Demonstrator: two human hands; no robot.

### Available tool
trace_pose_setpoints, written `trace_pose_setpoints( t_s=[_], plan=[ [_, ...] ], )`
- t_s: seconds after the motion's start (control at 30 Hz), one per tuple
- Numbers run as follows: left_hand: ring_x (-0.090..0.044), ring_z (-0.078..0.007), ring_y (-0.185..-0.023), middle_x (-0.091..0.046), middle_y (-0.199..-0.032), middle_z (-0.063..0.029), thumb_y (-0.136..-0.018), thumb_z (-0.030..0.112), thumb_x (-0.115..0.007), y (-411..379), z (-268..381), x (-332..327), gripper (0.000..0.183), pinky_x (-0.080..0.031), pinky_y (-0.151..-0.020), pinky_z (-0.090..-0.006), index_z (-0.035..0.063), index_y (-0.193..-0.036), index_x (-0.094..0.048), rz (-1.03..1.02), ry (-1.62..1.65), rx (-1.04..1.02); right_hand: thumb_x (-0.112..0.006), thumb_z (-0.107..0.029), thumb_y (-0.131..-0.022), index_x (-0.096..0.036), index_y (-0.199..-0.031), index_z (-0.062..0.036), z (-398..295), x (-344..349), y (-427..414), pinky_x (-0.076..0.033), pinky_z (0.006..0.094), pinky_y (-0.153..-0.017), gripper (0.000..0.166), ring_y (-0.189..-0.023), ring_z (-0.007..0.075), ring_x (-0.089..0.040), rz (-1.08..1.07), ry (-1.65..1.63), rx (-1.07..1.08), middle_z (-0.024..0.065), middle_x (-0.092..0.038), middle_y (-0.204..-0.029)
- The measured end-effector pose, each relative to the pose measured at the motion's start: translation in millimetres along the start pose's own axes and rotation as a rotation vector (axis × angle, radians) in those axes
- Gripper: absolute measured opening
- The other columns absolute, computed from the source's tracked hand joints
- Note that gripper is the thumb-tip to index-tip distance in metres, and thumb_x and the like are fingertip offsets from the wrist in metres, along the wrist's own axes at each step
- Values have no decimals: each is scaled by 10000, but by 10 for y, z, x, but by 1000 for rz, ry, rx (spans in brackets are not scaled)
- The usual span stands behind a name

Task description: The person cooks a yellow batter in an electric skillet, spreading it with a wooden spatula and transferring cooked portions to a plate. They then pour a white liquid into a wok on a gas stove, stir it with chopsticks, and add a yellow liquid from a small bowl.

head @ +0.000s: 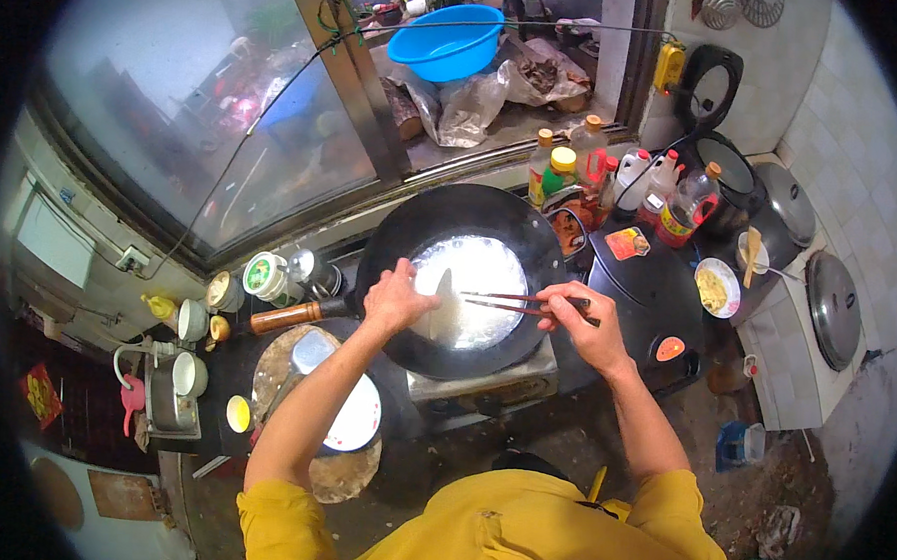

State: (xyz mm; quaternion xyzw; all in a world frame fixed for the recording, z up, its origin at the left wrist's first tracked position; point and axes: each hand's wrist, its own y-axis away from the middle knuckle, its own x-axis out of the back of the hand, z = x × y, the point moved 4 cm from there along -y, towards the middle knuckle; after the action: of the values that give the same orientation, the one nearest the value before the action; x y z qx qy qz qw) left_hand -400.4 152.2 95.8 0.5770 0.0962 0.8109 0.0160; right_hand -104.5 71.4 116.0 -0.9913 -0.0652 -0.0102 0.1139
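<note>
A large black wok [459,198] sits on the stove [481,386] before me, with shiny liquid [494,267] in its bottom. My left hand [399,300] is over the wok's left side. Its thumb meets the edge of a thin, pale pointed piece [443,302], apparently food; glare and blur hide whether the fingers grip it. In my right hand [586,320] is a pair of dark chopsticks [504,303], held nearly level over the wok. Their tips point left, close to the pale piece. The wok's wooden handle [285,318] extends left.
Left of the stove, a white plate [360,415] and a cleaver [314,351] lie on a round chopping board [276,351]. Several seasoning bottles [589,147] line the window side. At right are a black stove cover [636,288] and a bowl of yellowish food [728,281].
</note>
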Motion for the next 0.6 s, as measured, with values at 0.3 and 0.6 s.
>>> trace_pose_setpoints(
  t_s=[0.3, 0.6],
  plan=[
    [-674, -288, -723, -548, -948, -95, -786, 216, -676, 44, -202, -300, 425, -611, -604, -384, 55, -1137, -500, -333, 1031, 243, -552, -225, -1004, -665, -1051, 18, 263, -52, -8, -536, 260, -638, 272, -716, 142, -674, -29, -190, -212, 80, -662, -849],
    [-667, -273, -663, -566, -946, -89, -791, 168, -663, 222, -297, -5, 439, -609, -629, -366, 73, -1175, -474, -372, 1239, 243, -586, -220, -973, -692, -1012, -16, 89, -94, -346, -521, 244, -641, 233, -703, 103, -654, -150, -148, -68, 15, -660, -843]
  ],
)
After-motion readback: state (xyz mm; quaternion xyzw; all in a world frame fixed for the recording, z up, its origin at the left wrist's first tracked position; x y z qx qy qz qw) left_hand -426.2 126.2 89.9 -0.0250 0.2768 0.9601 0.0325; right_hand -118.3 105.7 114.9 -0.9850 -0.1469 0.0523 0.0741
